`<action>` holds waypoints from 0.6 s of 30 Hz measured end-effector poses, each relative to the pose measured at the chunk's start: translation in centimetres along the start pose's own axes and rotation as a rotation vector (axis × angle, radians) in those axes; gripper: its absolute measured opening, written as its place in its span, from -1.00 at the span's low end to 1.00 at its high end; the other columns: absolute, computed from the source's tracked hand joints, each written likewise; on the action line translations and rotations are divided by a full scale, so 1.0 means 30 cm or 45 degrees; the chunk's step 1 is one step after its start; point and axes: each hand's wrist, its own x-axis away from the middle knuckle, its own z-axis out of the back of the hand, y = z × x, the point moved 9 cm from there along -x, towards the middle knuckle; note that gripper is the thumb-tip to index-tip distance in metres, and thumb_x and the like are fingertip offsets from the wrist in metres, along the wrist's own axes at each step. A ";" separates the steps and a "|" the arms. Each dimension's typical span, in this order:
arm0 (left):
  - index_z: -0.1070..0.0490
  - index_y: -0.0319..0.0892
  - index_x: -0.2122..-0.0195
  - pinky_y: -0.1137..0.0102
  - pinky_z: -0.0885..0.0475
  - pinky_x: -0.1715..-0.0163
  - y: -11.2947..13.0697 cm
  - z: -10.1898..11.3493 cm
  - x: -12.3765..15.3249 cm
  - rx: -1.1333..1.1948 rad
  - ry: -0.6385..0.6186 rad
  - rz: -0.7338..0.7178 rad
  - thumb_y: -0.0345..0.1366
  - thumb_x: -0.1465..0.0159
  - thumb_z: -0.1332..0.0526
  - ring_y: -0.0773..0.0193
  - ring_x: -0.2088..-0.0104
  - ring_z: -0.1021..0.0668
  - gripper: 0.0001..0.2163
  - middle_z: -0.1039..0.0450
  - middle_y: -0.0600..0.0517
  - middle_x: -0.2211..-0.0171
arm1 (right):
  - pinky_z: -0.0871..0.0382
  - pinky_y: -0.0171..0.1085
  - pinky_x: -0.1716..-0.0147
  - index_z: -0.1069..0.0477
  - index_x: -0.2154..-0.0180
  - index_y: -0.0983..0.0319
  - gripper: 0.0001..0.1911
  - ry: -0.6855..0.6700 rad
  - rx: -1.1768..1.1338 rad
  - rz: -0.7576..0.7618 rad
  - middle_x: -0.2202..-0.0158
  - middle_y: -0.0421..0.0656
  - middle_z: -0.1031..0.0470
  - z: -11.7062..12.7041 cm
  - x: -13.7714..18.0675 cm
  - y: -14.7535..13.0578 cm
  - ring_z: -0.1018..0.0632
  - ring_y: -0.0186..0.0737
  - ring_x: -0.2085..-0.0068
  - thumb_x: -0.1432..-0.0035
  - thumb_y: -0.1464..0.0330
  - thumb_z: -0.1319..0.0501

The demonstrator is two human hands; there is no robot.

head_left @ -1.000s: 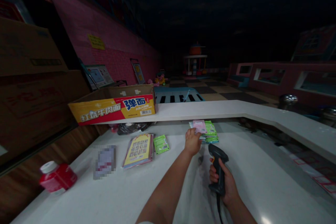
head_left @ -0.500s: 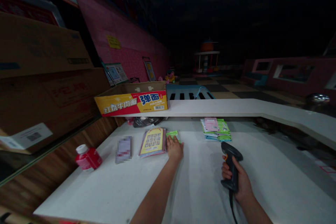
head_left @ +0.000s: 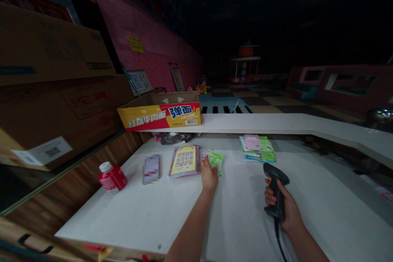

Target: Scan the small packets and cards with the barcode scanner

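Left hand (head_left: 209, 174) rests fingers-down on the green packet (head_left: 215, 159), lying flat on the counter (head_left: 153, 217) just right of the yellow booklet (head_left: 184, 160); whether it pinches the packet, cannot tell. Right hand (head_left: 284, 208) is wrapped round the barcode scanner (head_left: 275, 188), nose aimed forward. Judgement: lift the packet by one edge, keep its printed code uncovered and turned flat to the scanner.

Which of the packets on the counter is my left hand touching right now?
The left hand is on the single green packet beside the yellow pack. The stack of packets with a pink one on top lies apart, untouched.
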 end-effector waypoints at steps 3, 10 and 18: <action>-0.35 -0.27 0.07 0.20 -0.35 0.01 -0.034 0.023 -0.011 0.241 0.043 0.024 -0.43 -0.20 -0.12 0.08 0.06 -0.47 -0.74 -0.41 -0.18 0.12 | -0.15 -0.50 0.74 -0.42 0.19 0.29 -0.59 0.001 0.167 -0.008 0.59 -0.31 -0.31 -0.003 0.007 0.014 -0.26 -0.50 0.66 -0.01 0.18 -0.39; -0.27 -0.16 0.32 0.33 -0.38 0.25 -0.066 0.025 -0.014 0.573 0.055 0.141 -0.39 -0.24 -0.08 0.25 0.39 -0.46 -0.97 -0.41 0.02 0.42 | -0.15 -0.43 0.78 -0.40 0.16 0.23 -0.51 0.070 0.759 -0.017 0.63 -0.33 -0.33 -0.074 0.077 0.067 -0.30 -0.43 0.71 0.02 0.05 -0.37; -0.24 -0.15 0.33 0.33 -0.38 0.23 -0.058 0.041 -0.013 0.539 0.099 0.174 -0.43 -0.24 -0.06 0.27 0.39 -0.45 -0.95 -0.37 0.05 0.42 | -0.16 -0.42 0.81 -0.32 0.23 0.18 -0.50 -0.016 1.102 -0.030 0.64 -0.36 -0.34 -0.197 0.205 0.170 -0.31 -0.40 0.74 0.02 -0.06 -0.30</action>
